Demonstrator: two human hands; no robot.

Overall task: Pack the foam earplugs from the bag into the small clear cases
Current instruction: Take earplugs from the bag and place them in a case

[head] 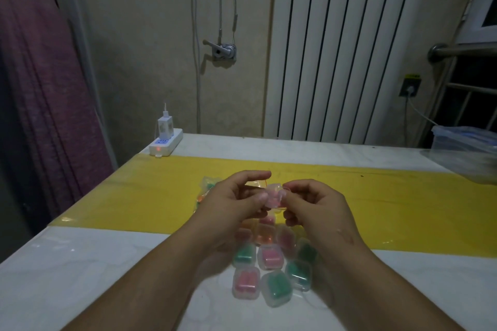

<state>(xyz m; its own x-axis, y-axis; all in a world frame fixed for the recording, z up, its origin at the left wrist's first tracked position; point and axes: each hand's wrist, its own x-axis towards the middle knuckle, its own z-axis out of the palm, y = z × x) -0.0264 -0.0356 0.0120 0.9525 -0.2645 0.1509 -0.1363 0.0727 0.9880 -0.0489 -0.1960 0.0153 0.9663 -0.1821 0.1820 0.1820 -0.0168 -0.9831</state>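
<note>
**Two hands, one case**

The bag (208, 188) sits left on the yellow mat (403, 196), in from the table edge (88, 212). The left hand (236, 196) and right hand (317, 201) pinch one clear case (274, 195) between them above the mat's middle. The filled cases (269, 258) crowd its near edge, and the mat runs wide to the right.

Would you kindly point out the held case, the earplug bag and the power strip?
The held case (274, 194), head view, its clear pinkish middle.
The earplug bag (208, 183), head view, its crinkled top-left corner.
The power strip (173, 138), head view, its white top face.
</note>
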